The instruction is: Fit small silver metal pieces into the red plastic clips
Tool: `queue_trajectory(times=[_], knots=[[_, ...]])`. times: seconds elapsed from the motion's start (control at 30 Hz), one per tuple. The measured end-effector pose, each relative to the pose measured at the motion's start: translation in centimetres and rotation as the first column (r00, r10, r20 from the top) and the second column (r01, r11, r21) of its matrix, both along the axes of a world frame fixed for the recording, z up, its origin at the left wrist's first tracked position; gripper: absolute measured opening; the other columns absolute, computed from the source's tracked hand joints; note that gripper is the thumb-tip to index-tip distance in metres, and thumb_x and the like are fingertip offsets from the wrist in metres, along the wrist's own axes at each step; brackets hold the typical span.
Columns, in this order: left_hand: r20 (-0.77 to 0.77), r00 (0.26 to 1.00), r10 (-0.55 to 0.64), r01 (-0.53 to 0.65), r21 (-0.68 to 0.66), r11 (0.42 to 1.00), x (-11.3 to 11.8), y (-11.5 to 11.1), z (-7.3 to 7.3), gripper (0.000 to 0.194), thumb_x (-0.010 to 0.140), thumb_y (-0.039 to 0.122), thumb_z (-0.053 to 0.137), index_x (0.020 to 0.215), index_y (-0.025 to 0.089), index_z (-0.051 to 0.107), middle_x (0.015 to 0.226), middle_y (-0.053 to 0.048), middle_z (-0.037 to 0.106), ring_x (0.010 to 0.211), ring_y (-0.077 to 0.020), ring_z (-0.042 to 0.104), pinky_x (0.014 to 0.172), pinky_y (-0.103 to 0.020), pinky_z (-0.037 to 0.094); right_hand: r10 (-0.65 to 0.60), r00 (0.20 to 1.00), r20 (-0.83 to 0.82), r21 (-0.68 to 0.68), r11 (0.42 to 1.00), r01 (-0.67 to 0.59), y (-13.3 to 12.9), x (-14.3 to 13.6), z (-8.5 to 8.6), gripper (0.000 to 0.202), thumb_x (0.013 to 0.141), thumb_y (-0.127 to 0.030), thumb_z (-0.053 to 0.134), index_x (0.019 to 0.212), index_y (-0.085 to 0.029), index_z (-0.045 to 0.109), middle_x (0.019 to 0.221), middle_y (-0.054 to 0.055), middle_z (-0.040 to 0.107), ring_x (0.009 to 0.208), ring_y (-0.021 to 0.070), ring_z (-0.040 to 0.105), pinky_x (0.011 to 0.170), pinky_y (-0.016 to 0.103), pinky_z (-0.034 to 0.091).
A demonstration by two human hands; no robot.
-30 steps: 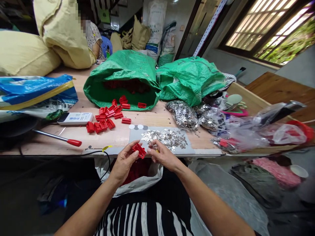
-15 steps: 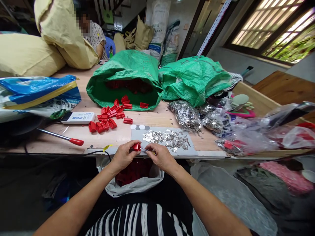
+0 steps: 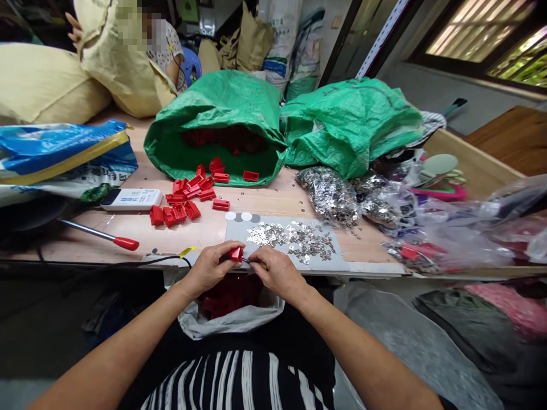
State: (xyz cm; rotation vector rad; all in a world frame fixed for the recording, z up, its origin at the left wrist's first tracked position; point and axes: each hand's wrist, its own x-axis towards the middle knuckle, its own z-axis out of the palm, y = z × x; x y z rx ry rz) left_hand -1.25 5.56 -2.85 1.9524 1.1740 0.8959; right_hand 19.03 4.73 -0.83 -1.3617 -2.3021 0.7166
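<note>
My left hand (image 3: 214, 263) is closed on a small red plastic housing (image 3: 236, 254) at the table's front edge. From the right, my right hand (image 3: 277, 270) pinches a thin metal-tipped tool (image 3: 245, 260), its tip at the housing's end. Most of the tool is hidden by the fingers, so its exact kind does not show. Just beyond the hands, small flat silver metal pieces (image 3: 299, 239) lie spread on a grey mat (image 3: 239, 230). Several more red housings (image 3: 188, 191) lie in a loose pile to the left. Below my hands hangs an open white bag (image 3: 200, 327) with red parts inside.
Behind the pile, a green sack (image 3: 231, 94) gapes open with red parts inside; another green sack (image 3: 342, 125) sits beside it. Bags of metal pieces (image 3: 329, 193) stand right. A lever with a red grip (image 3: 126, 244) and a white box (image 3: 132, 199) are left. A person (image 3: 164, 54) sits across.
The camera view has shifted slightly. Both hands remain together at the table edge, with the red housing and the tool tip still meeting between them.
</note>
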Motion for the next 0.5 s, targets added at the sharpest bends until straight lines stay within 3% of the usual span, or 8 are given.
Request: queue_trajectory(times=[0.2, 0.37, 0.5], knots=[[-0.008, 1.0, 0.014, -0.014, -0.004, 1.0, -0.1, 0.1, -0.5, 0.035, 0.077, 0.017, 0.066, 0.112, 0.02, 0.064, 0.105, -0.004, 0.072, 0.097, -0.0186, 0.066, 0.091, -0.03, 0.049, -0.043, 0.994, 0.104, -0.001, 0.999, 0.044, -0.5, -0.6, 0.4, 0.012, 0.089, -0.016, 0.053, 0.094, -0.02, 0.063, 0.092, 0.004, 0.063, 0.088, 0.016, 0.06, 0.078, 0.025, 0.043], [0.024, 1.0, 0.018, -0.018, -0.009, 1.0, 0.1, 0.1, -0.7, 0.034, 0.078, 0.016, 0.064, 0.111, 0.02, 0.065, 0.106, -0.005, 0.073, 0.098, -0.0188, 0.066, 0.09, -0.029, 0.048, -0.134, 0.954, 0.269, 0.017, 0.991, 0.134, -1.3, -2.4, 1.1, 0.017, 0.092, -0.018, 0.044, 0.095, -0.02, 0.061, 0.092, 0.005, 0.062, 0.078, 0.0165, 0.061, 0.067, 0.026, 0.042], [0.044, 0.998, 0.034, -0.032, -0.033, 0.999, 0.2, 0.0, -0.5, 0.033, 0.077, 0.016, 0.063, 0.109, 0.02, 0.066, 0.104, -0.004, 0.073, 0.096, -0.0192, 0.067, 0.089, -0.029, 0.048, -0.147, 0.951, 0.271, 0.026, 0.989, 0.146, -1.6, -2.8, 1.2, 0.017, 0.093, -0.019, 0.043, 0.096, -0.02, 0.06, 0.093, 0.005, 0.061, 0.078, 0.0171, 0.061, 0.067, 0.027, 0.043]])
